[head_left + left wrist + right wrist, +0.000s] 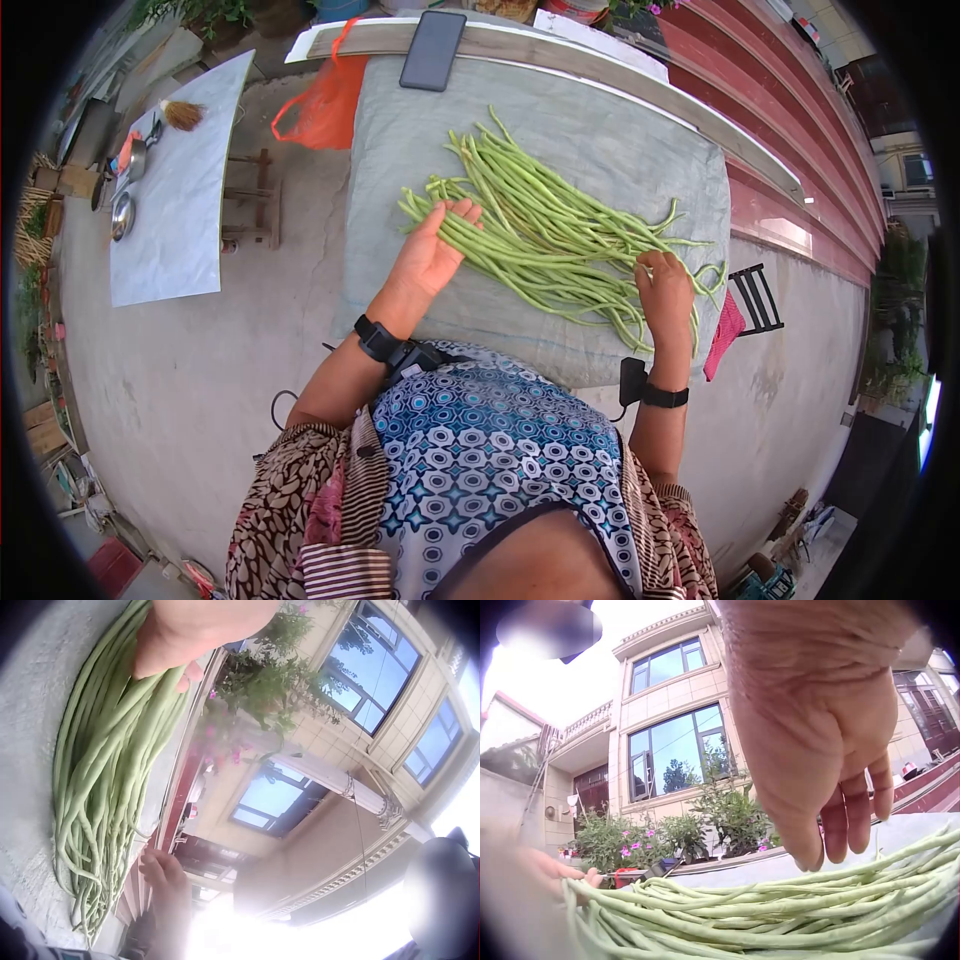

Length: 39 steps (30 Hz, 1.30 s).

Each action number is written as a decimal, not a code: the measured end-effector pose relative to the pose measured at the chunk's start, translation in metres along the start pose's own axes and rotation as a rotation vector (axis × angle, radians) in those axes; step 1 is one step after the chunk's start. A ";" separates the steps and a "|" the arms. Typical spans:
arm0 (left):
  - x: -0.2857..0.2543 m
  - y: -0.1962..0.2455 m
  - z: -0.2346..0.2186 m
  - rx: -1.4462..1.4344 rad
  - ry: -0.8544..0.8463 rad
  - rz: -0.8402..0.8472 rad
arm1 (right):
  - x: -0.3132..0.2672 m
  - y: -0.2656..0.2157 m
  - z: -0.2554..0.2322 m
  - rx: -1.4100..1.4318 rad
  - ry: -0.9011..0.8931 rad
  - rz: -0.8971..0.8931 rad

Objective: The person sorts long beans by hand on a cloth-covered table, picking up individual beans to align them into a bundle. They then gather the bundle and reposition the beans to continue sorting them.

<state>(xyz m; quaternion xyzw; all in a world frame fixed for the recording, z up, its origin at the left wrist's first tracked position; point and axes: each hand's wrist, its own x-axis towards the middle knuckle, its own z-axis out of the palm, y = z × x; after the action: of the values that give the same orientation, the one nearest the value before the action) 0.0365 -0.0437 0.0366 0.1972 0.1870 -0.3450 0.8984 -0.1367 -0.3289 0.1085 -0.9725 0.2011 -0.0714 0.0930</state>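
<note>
Long green beans point(560, 230) lie in a loose bundle across the cloth-covered table point(400, 130). At their left end, my left hand point(437, 245) grips part of the bundle, palm partly turned up and fingers curled round the beans. The left wrist view shows the beans point(112, 750) running away from under that hand point(195, 634). My right hand point(665, 285) is over the other end of the bundle. In the right wrist view its fingers point(836, 825) hang down just above the beans point(780, 907), with nothing held between them.
A dark phone point(433, 50) lies at the table's far edge, beside an orange plastic bag point(335, 100). To the left stands another table point(180, 210) with metal bowls and a small brush point(183, 114). Red steps point(790, 150) rise at the right, near a folding stool point(755, 298).
</note>
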 end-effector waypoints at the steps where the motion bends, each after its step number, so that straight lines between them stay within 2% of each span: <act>1: 0.000 -0.002 0.005 0.037 0.034 0.004 | 0.006 -0.017 0.003 0.101 0.025 0.005; 2: 0.001 -0.003 0.007 0.070 0.022 0.007 | 0.010 -0.034 0.008 0.204 0.051 0.011; 4: 0.002 -0.002 0.009 0.139 -0.005 0.017 | 0.018 -0.070 0.021 0.193 0.095 -0.150; 6: 0.005 -0.002 0.011 0.174 0.015 -0.002 | 0.028 -0.095 0.042 0.204 0.110 -0.195; 11: 0.014 -0.003 0.007 0.225 0.029 -0.012 | 0.043 -0.120 0.078 0.001 0.187 -0.124; 18: 0.019 -0.007 0.016 0.280 0.042 -0.032 | 0.050 -0.115 0.083 -0.025 0.144 -0.081; 21: 0.018 -0.004 0.014 0.303 0.018 -0.046 | 0.043 -0.117 0.071 0.120 0.217 -0.115; 24: 0.021 -0.002 0.011 0.298 0.012 -0.060 | 0.031 -0.123 0.052 0.334 0.131 -0.155; 27: 0.022 -0.004 0.008 0.233 -0.033 -0.072 | 0.020 -0.125 0.054 0.342 0.034 -0.132; 30: 0.022 -0.005 0.003 0.207 -0.075 -0.086 | 0.015 -0.125 0.064 0.329 0.135 -0.197; 33: 0.021 -0.011 0.005 0.291 -0.039 -0.060 | 0.014 -0.119 0.062 0.292 0.113 -0.263; 36: 0.023 -0.015 0.003 0.303 -0.010 -0.063 | 0.010 -0.115 0.053 0.290 0.115 -0.255; 39: 0.026 -0.014 -0.002 0.276 0.024 -0.071 | 0.006 -0.108 0.038 0.282 0.100 -0.113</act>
<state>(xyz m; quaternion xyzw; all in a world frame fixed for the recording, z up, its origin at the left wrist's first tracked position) 0.0445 -0.0669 0.0196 0.3161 0.1555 -0.3964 0.8478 -0.0835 -0.2287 0.0952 -0.9549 0.1383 -0.1525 0.2141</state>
